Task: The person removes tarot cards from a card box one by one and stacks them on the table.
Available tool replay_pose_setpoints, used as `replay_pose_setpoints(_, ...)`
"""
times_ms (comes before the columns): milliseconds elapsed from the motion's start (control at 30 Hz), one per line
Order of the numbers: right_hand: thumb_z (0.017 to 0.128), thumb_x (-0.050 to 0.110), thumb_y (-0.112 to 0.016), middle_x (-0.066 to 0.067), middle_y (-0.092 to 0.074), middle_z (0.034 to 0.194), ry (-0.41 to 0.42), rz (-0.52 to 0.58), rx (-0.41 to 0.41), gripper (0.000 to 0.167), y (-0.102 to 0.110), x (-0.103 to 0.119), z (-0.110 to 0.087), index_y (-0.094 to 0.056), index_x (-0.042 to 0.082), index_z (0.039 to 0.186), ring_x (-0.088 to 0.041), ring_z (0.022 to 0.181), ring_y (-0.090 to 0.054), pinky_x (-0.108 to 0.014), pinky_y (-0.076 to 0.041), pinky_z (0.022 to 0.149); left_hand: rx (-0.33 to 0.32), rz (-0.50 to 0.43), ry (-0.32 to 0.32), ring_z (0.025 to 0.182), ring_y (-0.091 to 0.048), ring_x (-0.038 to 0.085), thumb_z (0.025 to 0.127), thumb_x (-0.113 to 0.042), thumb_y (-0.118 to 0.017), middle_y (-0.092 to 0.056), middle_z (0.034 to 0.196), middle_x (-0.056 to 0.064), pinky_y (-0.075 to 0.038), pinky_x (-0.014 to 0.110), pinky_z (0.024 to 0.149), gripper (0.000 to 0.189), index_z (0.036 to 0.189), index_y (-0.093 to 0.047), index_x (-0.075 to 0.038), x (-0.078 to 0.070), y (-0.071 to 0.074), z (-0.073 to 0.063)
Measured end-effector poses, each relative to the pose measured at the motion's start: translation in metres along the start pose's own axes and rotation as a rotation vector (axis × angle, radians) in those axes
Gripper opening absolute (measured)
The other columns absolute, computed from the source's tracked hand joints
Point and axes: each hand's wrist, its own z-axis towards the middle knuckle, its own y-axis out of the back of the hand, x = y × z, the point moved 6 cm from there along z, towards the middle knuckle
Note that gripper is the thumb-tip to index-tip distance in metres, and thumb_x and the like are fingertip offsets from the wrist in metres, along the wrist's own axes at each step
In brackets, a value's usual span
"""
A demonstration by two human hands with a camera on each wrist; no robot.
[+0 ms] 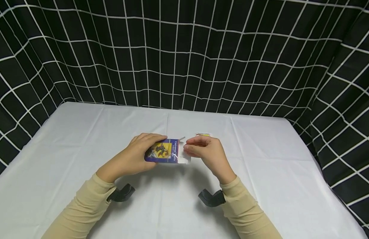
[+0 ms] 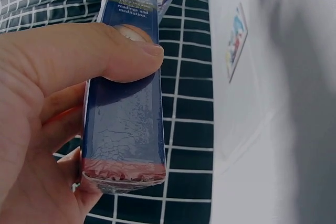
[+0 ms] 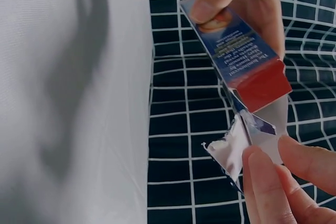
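A blue tarot card box (image 1: 161, 151) with a yellow picture on its front is held above the table. My left hand (image 1: 133, 156) grips it by its closed end, the thumb lying along the narrow side (image 2: 126, 114) in the left wrist view. At the other end the box stands open, with a red side flap (image 3: 262, 85) and a torn white flap (image 3: 228, 150) sticking out. My right hand (image 1: 206, 152) pinches the white end flap (image 1: 184, 156) between thumb and fingers. What is inside the box cannot be seen.
Behind my right hand a small colourful card (image 1: 203, 134) lies on the white-covered table (image 1: 82, 132), partly hidden by that hand. A black curtain with a white grid (image 1: 172, 59) surrounds the table's back and sides.
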Motion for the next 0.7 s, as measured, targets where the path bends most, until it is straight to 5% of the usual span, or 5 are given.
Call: replay_pose_setpoints(700,0.082,0.009,-0.077,-0.012,-0.074,0.093,-0.002,-0.037,-0.026,0.024,-0.0015,-0.0059,0.0004,-0.072,-0.006,0.100,-0.008,0.073,-0.071,-0.027,-0.060,0.073,-0.001,-0.008,-0.020,0.131,-0.047,0.029,0.073,-0.007,-0.076,-0.055,0.145,0.010,-0.032,0.053,0.110,0.076,0.145,-0.050,-0.010,-0.0062,-0.0019,0.0002)
